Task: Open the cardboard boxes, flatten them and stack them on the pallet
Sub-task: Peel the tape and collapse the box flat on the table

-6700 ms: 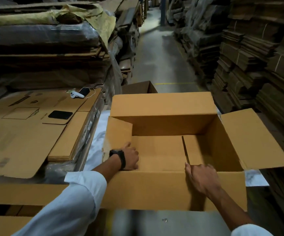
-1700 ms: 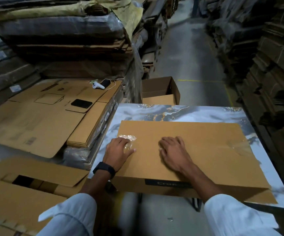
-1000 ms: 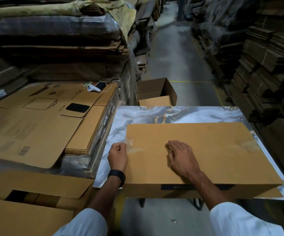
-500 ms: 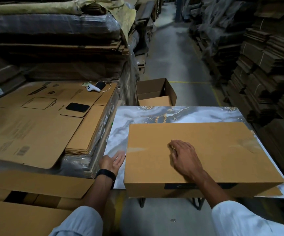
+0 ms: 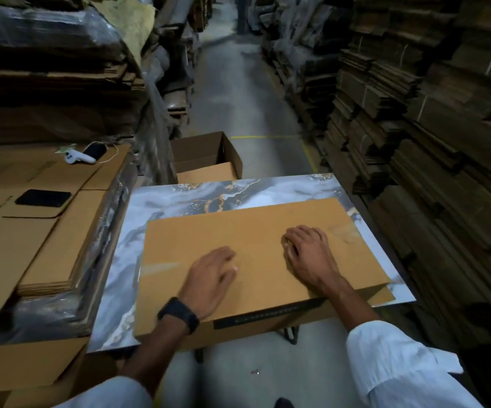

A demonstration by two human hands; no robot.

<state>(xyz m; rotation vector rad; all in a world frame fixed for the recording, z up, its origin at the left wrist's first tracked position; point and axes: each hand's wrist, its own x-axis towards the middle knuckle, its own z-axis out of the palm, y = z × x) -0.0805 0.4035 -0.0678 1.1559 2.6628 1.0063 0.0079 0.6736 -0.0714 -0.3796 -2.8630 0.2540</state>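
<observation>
A flattened brown cardboard box [image 5: 238, 231] lies on a marble-patterned table [image 5: 179, 198], its near edge hanging over the table's front. My left hand [image 5: 212, 278] rests palm down on the middle of the box, a black watch on the wrist. Farther right on the box lies my right hand [image 5: 306, 254], fingers bent with the tips touching the cardboard near a patch of clear tape [image 5: 344, 234]. A second strip of tape [image 5: 159, 266] shows at the box's left edge. A stack of flat cardboard [image 5: 47, 231] sits on the left.
On the left stack lie a black phone [image 5: 44, 198] and a white controller [image 5: 76, 157]. An open brown box [image 5: 206, 157] stands on the floor behind the table. Tall piles of cardboard line both sides of the aisle [image 5: 238, 98]. More cardboard lies at the lower left [image 5: 17, 369].
My left hand has come from the table edge onto the middle of the box. My right hand has slid right toward the tape patch. The view has shifted rightward.
</observation>
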